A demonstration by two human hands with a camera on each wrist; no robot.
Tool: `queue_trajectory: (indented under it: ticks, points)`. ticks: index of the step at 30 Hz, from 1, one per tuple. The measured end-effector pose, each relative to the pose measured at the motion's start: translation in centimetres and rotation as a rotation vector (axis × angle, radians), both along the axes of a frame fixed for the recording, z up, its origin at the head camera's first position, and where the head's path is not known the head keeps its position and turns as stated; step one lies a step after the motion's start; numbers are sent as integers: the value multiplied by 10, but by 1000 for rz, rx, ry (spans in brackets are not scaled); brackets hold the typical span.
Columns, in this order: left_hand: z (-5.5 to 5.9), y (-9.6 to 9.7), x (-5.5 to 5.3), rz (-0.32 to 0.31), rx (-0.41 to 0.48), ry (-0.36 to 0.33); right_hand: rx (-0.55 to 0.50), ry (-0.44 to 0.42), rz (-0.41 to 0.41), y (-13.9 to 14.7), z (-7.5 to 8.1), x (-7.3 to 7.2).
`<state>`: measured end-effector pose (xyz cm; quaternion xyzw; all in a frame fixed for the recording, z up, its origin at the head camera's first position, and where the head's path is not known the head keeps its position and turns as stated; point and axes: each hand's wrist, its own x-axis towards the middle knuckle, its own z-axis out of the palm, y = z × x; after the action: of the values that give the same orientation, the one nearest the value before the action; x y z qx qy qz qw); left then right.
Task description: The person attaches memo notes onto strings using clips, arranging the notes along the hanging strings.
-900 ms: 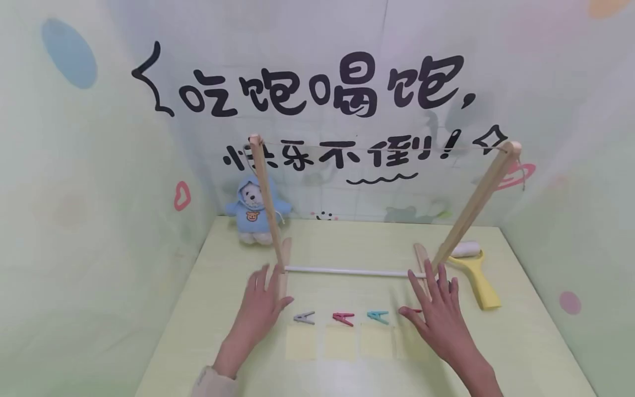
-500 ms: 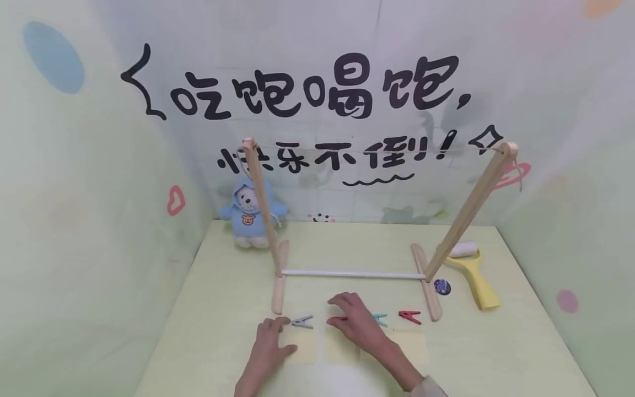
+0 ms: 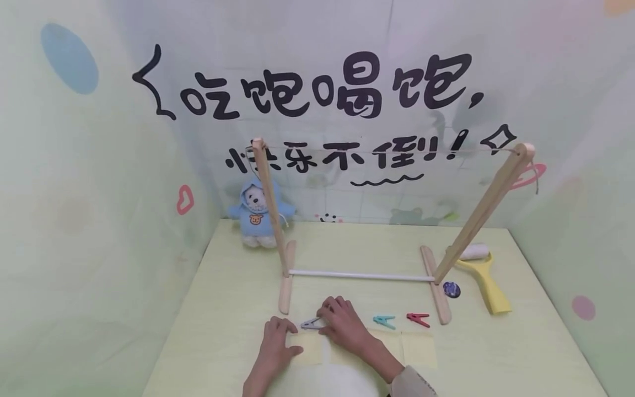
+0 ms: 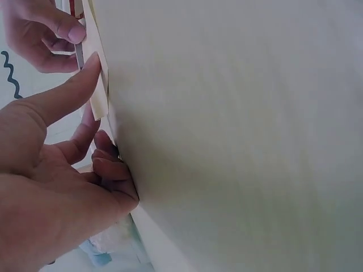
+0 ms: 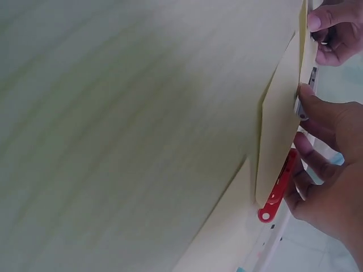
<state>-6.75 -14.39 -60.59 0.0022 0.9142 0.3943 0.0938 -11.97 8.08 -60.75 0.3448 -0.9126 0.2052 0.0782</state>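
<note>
In the head view my right hand (image 3: 344, 325) pinches a grey clothespin (image 3: 310, 324) between thumb and index finger. The right wrist view shows the same grey clothespin (image 5: 301, 111) at its fingertips, with a red clothespin (image 5: 278, 190) lying by its other fingers. My left hand (image 3: 276, 344) rests on the table beside the leftmost yellow paper square (image 3: 308, 350), thumb and index finger apart. Seen from the left wrist, its thumb is at the edge of that paper (image 4: 99, 102). A teal clothespin (image 3: 384, 321) and another red clothespin (image 3: 418, 319) lie in line to the right.
Behind the hands stands a wooden rack (image 3: 270, 204) with a white crossbar (image 3: 362, 275) and a string across its top. A plush bear (image 3: 255, 212) sits back left. A small dark round piece (image 3: 452, 289) and a yellow-handled roller (image 3: 488, 281) lie right of the rack.
Both hands have left the rack's feet and come down to the row of papers. My right hand has moved left and taken hold of the grey clothespin.
</note>
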Motion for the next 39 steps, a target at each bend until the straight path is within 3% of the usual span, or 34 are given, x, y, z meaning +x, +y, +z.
queue_trajectory:
  ticks: [6,11,14,17,20,23,26,29,31,36,39]
  points:
    - [-4,-4,3,-89,-56,87,-62,-11,-29,4,0,-1]
    - [-2,-7,1,-137,-8,54,-366,-257,-16,12,12,-4]
    - [-1,-9,2,-122,65,71,-533,-353,-11,18,22,-7]
    - [2,-11,2,-81,146,97,-593,-383,-60,24,35,-9]
    - [11,-12,-2,-26,232,100,-615,-428,-94,33,58,-13]
    - [28,-11,-11,38,307,95,-641,-406,-47,41,90,-21]
    - [51,-6,-26,69,378,149,-668,-261,40,46,128,-31]
    - [84,1,-44,74,456,244,-700,-131,101,49,173,-39]
    - [112,6,-56,61,495,304,-738,-83,144,49,206,-42]
    - [197,21,-88,70,669,338,-867,-55,241,43,288,-51]
    - [241,29,-109,53,758,367,-933,-20,253,38,332,-63]
